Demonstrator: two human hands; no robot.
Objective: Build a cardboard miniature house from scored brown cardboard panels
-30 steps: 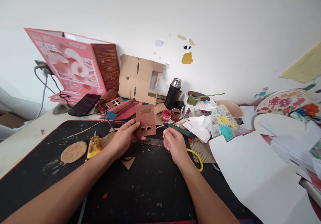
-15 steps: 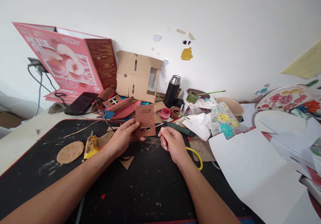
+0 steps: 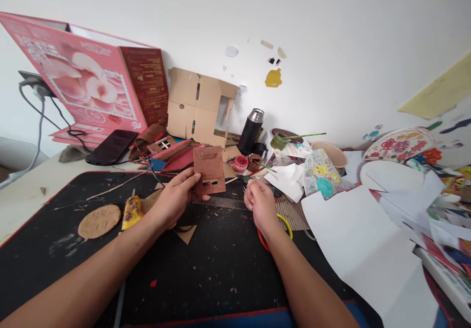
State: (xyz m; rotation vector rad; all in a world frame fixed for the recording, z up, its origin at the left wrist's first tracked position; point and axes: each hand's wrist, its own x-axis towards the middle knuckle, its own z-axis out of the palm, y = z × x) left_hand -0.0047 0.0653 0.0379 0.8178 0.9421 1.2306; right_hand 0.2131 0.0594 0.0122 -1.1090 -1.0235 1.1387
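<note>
My left hand (image 3: 181, 190) grips the left edge of a brown-painted cardboard piece (image 3: 209, 170), held upright above the black mat. The piece has a small window-like cutout low down and a strip across its upper part. My right hand (image 3: 259, 200) is closed in a pinch, a little right of the cardboard and apart from it. A thin dark point pokes out by its fingertips; what it belongs to is hidden. Around that wrist show a yellow loop (image 3: 287, 224) and a red loop (image 3: 262, 241), partly covered by the arm. Beneath the hands lies a clear ruler (image 3: 224, 203).
Behind stand a cut cardboard sheet (image 3: 184, 114), a black flask (image 3: 251, 132), a red paint jar (image 3: 240, 164) and a green jar (image 3: 279, 141) with a brush. A phone (image 3: 112, 146), pink box (image 3: 88, 78), clay-coloured disc (image 3: 99, 221) and white paper (image 3: 349, 239) lie or stand around.
My right hand has moved slightly right, away from the cardboard, and a thin point now shows at its fingers. The red loop has come into sight. The left hand still holds the cardboard.
</note>
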